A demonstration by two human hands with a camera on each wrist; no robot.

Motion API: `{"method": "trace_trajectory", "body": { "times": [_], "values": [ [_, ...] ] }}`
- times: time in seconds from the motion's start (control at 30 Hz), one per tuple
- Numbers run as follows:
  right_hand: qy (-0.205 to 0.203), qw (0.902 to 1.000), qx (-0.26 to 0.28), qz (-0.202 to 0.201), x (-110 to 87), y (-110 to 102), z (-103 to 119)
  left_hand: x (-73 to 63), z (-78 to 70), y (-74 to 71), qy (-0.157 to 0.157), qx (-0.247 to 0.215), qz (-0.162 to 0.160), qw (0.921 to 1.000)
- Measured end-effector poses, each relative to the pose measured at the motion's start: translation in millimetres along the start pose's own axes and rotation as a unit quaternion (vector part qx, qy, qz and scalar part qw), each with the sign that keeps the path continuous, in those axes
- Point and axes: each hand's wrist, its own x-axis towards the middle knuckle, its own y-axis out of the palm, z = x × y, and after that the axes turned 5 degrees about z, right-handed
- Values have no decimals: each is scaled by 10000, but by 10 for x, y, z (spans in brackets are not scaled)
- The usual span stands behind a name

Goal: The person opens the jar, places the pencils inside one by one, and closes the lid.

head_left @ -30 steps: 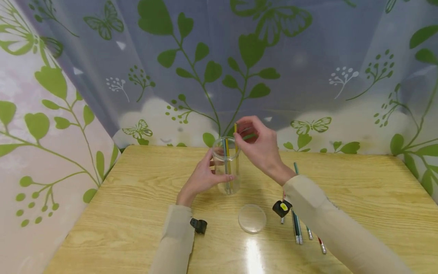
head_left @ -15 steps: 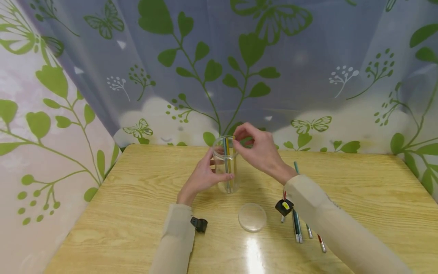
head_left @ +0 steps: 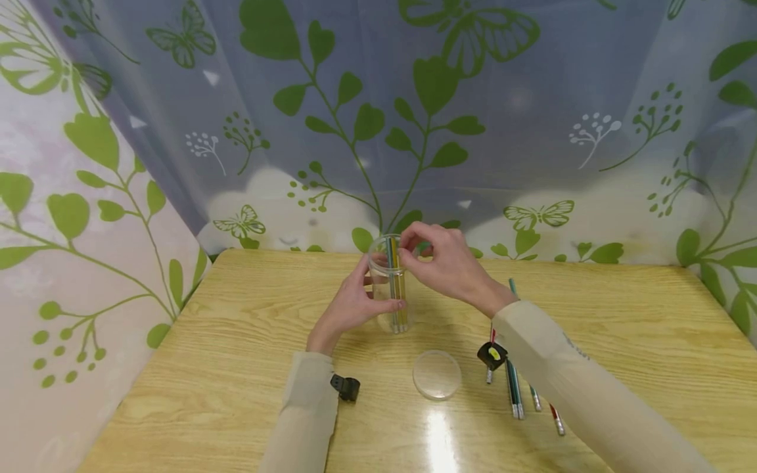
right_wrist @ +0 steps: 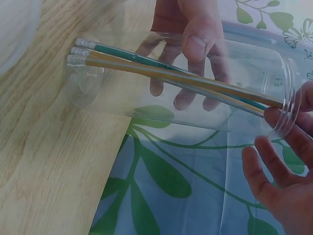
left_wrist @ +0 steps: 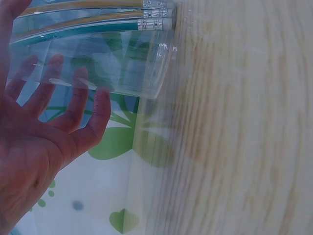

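Note:
My left hand (head_left: 349, 303) grips a clear plastic jar (head_left: 381, 318), its thumb across the front and the fingers round the far side. The jar stands upright on the table. Inside lean a teal pencil (right_wrist: 127, 57) and two yellow ones, eraser ends down at the jar's bottom, seen in both wrist views. At the jar's mouth, my right hand (head_left: 449, 263) pinches the upper end of the front yellow pencil (right_wrist: 195, 78) between thumb and forefinger. The other right fingers are spread beside the rim in the right wrist view.
On the wooden table (head_left: 236, 341), a round clear lid (head_left: 436, 376) lies in front of the jar. Several pencils lie to the right, green ones (head_left: 513, 394) and a red one (head_left: 557, 419), partly under the right sleeve (head_left: 568, 368). A patterned curtain (head_left: 520, 118) hangs behind.
My right hand has lowered the yellow pencil into the jar, and its eraser end now sits at the bottom beside the others. The left hand keeps its hold on the jar.

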Motion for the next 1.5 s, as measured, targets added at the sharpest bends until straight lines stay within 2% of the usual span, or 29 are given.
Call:
{"method": "trace_trajectory", "body": {
  "times": [0.3,0.57,0.77,1.07,1.5],
  "values": [
    [-385,9977,-316,-462,12,58,4,12,19,3,44,30,10,10000],
    [-485,9955,298,-763,-37,47,-29,3,0,-1,-7,57,-35,10000],
    [-533,9927,576,-916,-153,-34,-95,1,-2,3,-61,88,-70,9999],
    [308,9964,273,-742,-392,-216,-262,-16,-8,8,-85,41,-76,9999],
    [1176,9908,-237,-621,-797,-391,-581,-18,0,7,-108,-16,-88,9999]
  ]
}}
